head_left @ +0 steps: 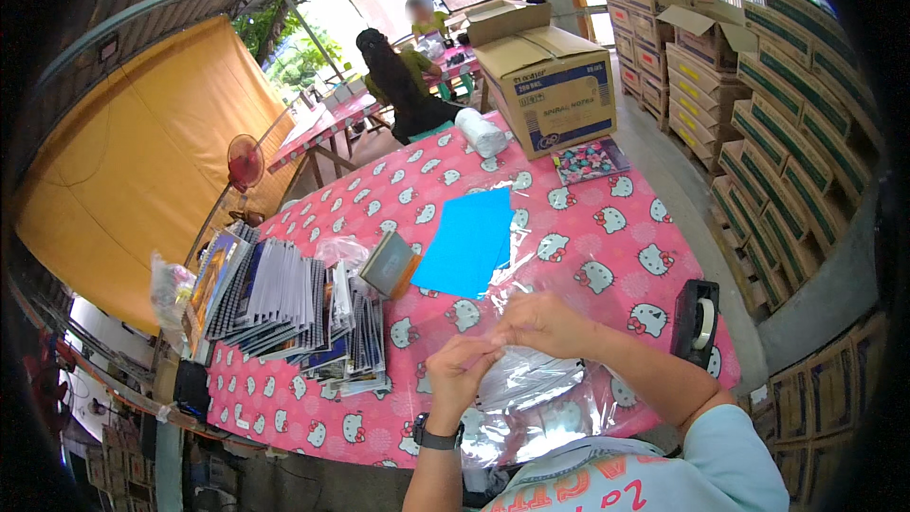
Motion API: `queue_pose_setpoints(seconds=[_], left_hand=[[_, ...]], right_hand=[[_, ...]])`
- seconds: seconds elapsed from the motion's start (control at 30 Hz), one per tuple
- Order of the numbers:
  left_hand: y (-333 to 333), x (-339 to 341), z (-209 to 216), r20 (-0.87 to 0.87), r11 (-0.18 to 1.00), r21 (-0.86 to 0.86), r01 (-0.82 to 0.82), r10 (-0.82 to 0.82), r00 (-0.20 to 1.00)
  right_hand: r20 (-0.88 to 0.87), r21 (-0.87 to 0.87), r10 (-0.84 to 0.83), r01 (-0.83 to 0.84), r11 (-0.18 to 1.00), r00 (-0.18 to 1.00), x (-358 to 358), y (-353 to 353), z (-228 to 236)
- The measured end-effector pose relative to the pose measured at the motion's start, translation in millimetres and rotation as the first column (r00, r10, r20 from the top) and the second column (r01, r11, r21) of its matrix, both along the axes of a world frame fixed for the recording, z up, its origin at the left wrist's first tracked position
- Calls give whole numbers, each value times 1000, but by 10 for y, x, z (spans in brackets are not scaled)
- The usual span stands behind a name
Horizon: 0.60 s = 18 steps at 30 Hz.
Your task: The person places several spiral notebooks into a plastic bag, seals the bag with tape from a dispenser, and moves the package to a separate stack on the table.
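My left hand [459,370], with a dark watch on its wrist, and my right hand [540,320] meet at the table's near side. The fingers of both are pinched together at the edge of a clear plastic bag [555,422]. The bag lies spread and shiny in front of me, with white paper or notebooks [531,377] under or inside it; glare hides which. Just beyond my hands are flat blue sheets [464,242]. A small upright block-like thing [390,264] with an orange base stands left of the sheets.
Rows of spiral notebooks [284,294] fill the left side. A tape dispenser [699,322] sits at the right edge. Farther off are a cardboard box [550,85], a flowered notebook [591,161] and a white roll [481,133]. Two people sit beyond; stacked cartons [796,114] line the right.
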<state>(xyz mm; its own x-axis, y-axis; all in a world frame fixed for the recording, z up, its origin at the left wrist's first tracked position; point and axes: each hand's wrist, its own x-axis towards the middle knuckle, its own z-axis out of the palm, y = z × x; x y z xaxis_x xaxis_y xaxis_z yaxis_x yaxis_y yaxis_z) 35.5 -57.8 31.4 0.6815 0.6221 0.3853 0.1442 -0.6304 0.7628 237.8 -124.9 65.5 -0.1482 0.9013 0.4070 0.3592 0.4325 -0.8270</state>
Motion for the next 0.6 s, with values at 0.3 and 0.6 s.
queue_pose_setpoints(seconds=[0.3, 0.6], left_hand=[[91, 25, -100, -239, 941, -334, 50, -136, 962], [-391, -99, 17, -198, 943, 308, 122, -62, 978]], right_hand=[[235, -485, 223, -84, 871, 946, 361, -4, -504], [542, 252, -109, -37, 967, 833, 91, -539, -472]])
